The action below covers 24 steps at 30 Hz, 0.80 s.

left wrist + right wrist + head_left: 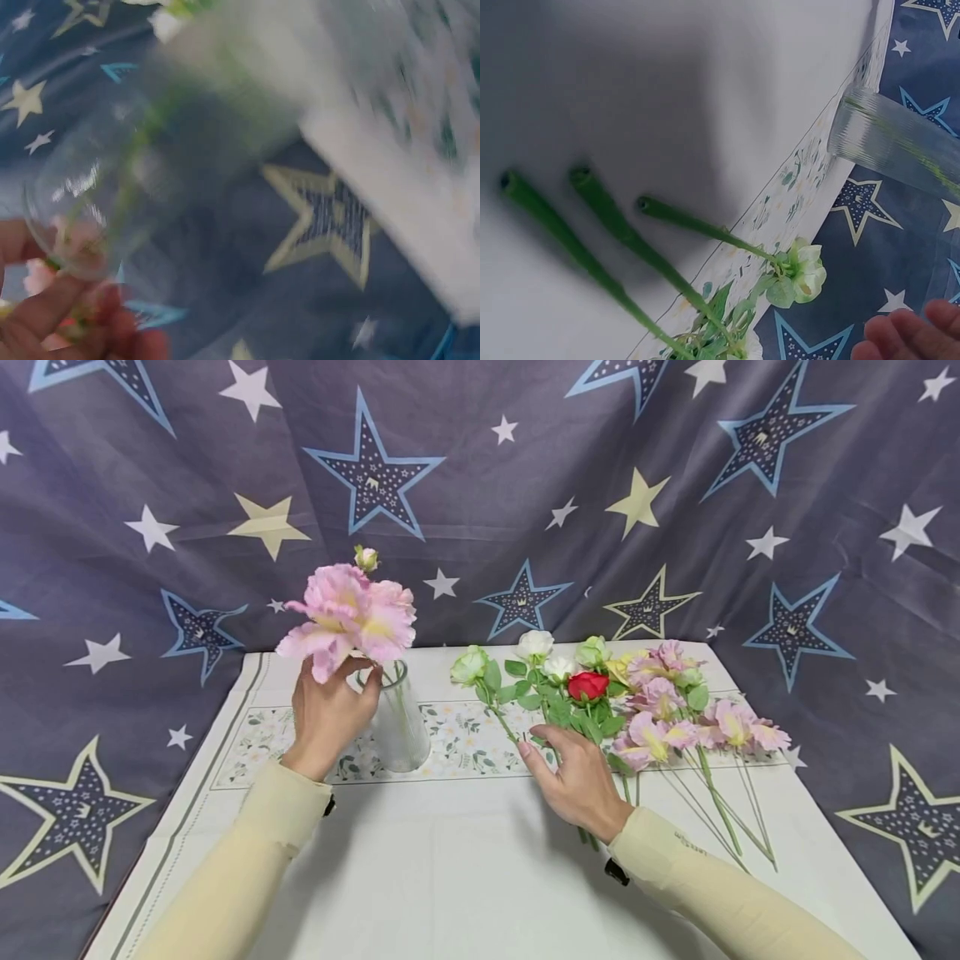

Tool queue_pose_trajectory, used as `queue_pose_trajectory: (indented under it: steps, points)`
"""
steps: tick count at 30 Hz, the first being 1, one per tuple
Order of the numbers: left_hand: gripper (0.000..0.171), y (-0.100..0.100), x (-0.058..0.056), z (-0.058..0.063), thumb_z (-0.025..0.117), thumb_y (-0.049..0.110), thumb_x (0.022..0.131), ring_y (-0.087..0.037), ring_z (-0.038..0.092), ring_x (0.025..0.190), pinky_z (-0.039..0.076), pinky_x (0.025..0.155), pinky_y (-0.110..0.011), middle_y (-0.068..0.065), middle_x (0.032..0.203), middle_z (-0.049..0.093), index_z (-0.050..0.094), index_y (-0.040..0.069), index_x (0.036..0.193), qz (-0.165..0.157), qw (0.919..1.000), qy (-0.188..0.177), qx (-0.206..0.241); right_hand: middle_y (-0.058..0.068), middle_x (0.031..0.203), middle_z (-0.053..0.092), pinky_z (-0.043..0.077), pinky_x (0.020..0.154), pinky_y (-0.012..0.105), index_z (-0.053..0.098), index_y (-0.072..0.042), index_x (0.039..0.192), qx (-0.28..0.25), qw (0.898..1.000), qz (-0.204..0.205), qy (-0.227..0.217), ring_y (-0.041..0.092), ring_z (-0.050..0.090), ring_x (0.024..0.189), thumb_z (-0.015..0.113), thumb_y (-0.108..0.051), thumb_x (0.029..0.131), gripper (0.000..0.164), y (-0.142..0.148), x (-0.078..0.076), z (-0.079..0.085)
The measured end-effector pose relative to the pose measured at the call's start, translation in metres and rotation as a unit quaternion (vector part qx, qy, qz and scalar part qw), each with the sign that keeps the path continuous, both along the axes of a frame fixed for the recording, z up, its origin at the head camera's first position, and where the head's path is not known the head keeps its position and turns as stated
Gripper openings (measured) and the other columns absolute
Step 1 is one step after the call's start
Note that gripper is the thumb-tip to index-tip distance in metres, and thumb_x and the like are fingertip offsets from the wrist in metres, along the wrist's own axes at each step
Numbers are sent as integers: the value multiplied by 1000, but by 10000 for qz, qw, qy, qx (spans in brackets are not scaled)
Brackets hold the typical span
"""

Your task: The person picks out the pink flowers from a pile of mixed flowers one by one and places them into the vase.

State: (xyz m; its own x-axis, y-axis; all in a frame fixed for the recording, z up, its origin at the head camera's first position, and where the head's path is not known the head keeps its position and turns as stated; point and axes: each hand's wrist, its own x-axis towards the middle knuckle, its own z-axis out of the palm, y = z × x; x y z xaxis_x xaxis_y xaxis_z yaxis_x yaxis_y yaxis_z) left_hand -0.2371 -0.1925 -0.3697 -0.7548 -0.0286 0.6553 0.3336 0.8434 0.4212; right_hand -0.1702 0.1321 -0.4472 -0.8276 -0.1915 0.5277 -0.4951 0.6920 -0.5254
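Note:
My left hand (330,714) is at the mouth of a clear glass vase (401,727), its thumb and fingers pinching the rim. A pink iris-like flower (352,614) with a small bud rises above that hand, its green stem inside the vase. In the left wrist view the vase (97,180) is blurred, with fingers (56,311) at its rim. My right hand (581,781) hovers palm-down with fingers extended, beside a light green rose (469,666) and its stem. The right wrist view shows its fingertips (907,334) holding nothing, apart from the stems.
White roses (535,645), a red rose (588,685) and several pink irises (656,739) lie to the right, stems toward me. A floral runner (480,735) crosses the white table (420,860). A star-patterned curtain (465,485) hangs behind.

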Motion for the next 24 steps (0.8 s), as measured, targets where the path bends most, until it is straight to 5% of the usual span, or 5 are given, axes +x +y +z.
queue_pose_trajectory:
  steps: [3,6,9,12,24]
  points:
    - [33,-4,6,5,71,36,87,-51,63,70,47,54,-60,-21,76,65,66,4,84,385,9965,21,-744,15,121,72,56,93,49,71,-5,123,-4,10000,-37,-86,32,70,109,60,-41,102,43,2,-1,-1]
    - [51,-7,12,10,62,57,89,-49,62,64,44,48,-56,-20,62,59,59,9,72,594,9900,-600,-1132,14,122,72,55,94,51,72,-6,123,-24,9998,-90,-193,33,69,111,59,-42,102,44,5,-2,-2]
    - [64,-11,20,14,54,73,88,-46,66,71,45,49,-53,-24,75,65,64,10,77,626,9771,-1566,-1295,13,122,72,55,93,51,72,-7,124,-17,9996,-117,-255,33,69,111,58,-43,102,43,6,-2,-3]
    - [67,-14,28,12,53,76,87,-47,67,81,47,52,-54,-30,90,68,71,12,92,540,9663,-2085,-1411,13,122,72,55,92,51,72,-7,124,13,9996,-114,-263,32,69,110,58,-43,102,43,7,-2,-3]
    - [57,-14,44,-18,70,62,83,-52,65,69,45,45,-55,-33,76,65,63,9,104,469,9680,-2074,-1330,14,123,72,55,93,52,72,-7,123,31,9992,-230,-333,35,68,112,58,-42,102,44,13,-2,-3]
